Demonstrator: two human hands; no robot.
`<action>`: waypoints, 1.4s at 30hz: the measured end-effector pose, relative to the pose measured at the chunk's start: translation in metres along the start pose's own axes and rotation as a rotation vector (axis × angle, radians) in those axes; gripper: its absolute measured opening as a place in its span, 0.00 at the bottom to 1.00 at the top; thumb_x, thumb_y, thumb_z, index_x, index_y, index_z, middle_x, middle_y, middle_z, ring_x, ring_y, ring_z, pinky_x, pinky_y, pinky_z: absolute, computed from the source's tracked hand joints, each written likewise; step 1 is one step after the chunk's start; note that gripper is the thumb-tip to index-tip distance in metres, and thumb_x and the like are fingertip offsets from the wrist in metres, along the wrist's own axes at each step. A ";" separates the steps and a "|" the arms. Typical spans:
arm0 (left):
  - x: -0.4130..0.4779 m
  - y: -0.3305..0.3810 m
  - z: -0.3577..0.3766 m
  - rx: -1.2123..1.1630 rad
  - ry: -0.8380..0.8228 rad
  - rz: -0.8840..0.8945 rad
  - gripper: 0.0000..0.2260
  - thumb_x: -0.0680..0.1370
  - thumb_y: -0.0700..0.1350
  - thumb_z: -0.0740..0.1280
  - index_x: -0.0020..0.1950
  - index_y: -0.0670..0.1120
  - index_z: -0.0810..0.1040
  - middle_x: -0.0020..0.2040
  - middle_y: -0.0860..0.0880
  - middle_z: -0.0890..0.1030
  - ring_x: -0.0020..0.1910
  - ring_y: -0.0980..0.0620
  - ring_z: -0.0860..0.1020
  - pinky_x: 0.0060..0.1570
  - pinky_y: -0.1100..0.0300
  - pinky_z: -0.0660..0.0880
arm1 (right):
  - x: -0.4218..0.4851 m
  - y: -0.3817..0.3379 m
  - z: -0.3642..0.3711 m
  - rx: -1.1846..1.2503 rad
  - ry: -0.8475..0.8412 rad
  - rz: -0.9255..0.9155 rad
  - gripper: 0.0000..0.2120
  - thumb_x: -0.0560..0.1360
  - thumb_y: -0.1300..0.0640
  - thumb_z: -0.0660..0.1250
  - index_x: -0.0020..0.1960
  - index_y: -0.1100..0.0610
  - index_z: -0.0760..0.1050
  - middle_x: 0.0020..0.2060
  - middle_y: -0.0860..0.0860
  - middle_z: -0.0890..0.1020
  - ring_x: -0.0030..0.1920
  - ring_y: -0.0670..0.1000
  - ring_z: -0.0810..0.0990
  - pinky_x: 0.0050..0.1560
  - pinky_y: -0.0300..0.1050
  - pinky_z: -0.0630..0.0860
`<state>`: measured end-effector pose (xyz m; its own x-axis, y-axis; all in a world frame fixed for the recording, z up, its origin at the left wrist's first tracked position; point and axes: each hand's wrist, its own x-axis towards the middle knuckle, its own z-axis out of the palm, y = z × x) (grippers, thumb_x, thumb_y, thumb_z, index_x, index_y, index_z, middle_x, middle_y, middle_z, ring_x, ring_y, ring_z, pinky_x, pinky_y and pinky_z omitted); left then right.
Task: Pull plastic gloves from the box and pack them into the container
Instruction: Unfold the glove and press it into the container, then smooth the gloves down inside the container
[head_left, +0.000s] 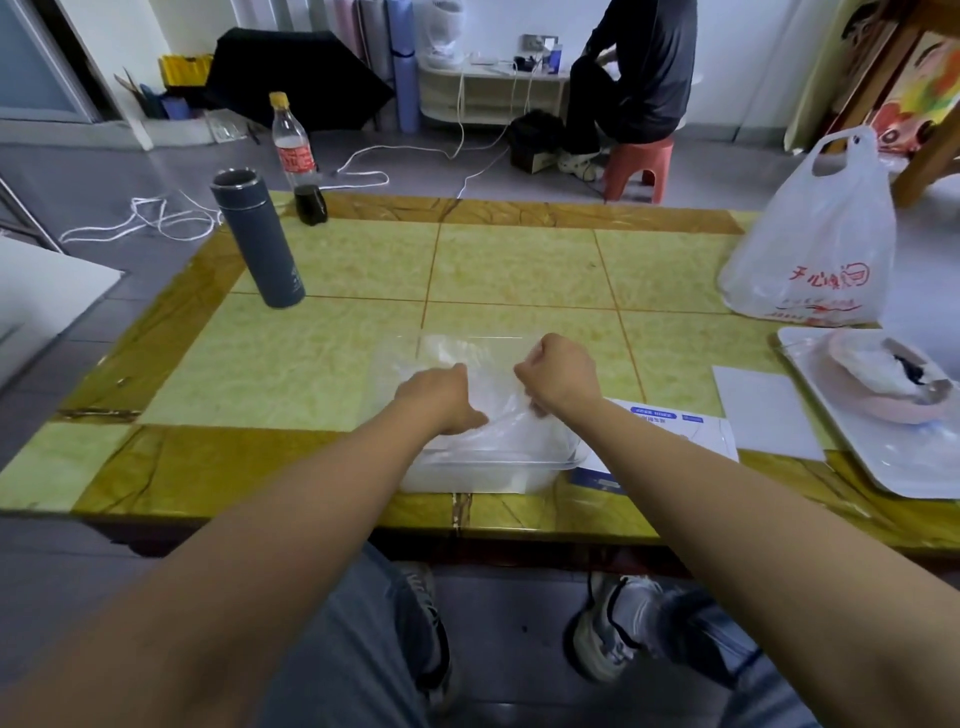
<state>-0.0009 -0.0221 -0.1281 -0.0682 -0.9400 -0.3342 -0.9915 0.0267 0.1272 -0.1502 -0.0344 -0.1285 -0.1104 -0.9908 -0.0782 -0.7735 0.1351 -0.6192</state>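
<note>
Clear plastic glove (491, 376) spans between left hand (441, 397) and right hand (558, 371), both gripping it.

On your counter (519, 260): dark thermos (258, 239) upright far left, yellow-capped bottle (291, 148) behind it at the far edge, dark liquid at its bottom. White plastic bag (810, 244) far right. Nearer you, a white tray (893, 467) w/ pink bowl (883, 413), and a white sheet (763, 410) just beside it. Bkgd: person (639, 78) seated on red stool (639, 166); white cables (156, 218) on floor.
</note>
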 end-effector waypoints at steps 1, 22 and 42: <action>0.003 -0.003 0.007 -0.009 -0.057 -0.015 0.32 0.77 0.59 0.66 0.75 0.46 0.60 0.66 0.44 0.74 0.61 0.43 0.74 0.51 0.54 0.72 | -0.001 0.002 0.001 -0.027 -0.006 -0.024 0.09 0.74 0.59 0.65 0.52 0.61 0.73 0.44 0.59 0.83 0.41 0.59 0.83 0.42 0.50 0.80; 0.024 0.006 0.021 -0.178 -0.031 -0.018 0.20 0.79 0.49 0.65 0.67 0.41 0.67 0.58 0.42 0.77 0.52 0.44 0.77 0.43 0.56 0.72 | 0.004 0.007 0.035 -0.110 -0.672 0.094 0.26 0.79 0.63 0.61 0.76 0.54 0.62 0.70 0.56 0.67 0.59 0.56 0.73 0.57 0.51 0.79; 0.012 -0.005 -0.003 -0.119 0.002 -0.175 0.07 0.79 0.45 0.63 0.48 0.41 0.73 0.42 0.45 0.78 0.37 0.46 0.78 0.32 0.59 0.71 | 0.005 -0.001 -0.001 0.235 -0.376 -0.025 0.15 0.78 0.65 0.60 0.64 0.64 0.74 0.53 0.57 0.77 0.46 0.53 0.79 0.42 0.44 0.81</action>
<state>0.0040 -0.0346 -0.1300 0.1046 -0.9276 -0.3587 -0.9680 -0.1776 0.1771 -0.1508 -0.0393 -0.1281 0.1746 -0.9337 -0.3126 -0.6050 0.1488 -0.7822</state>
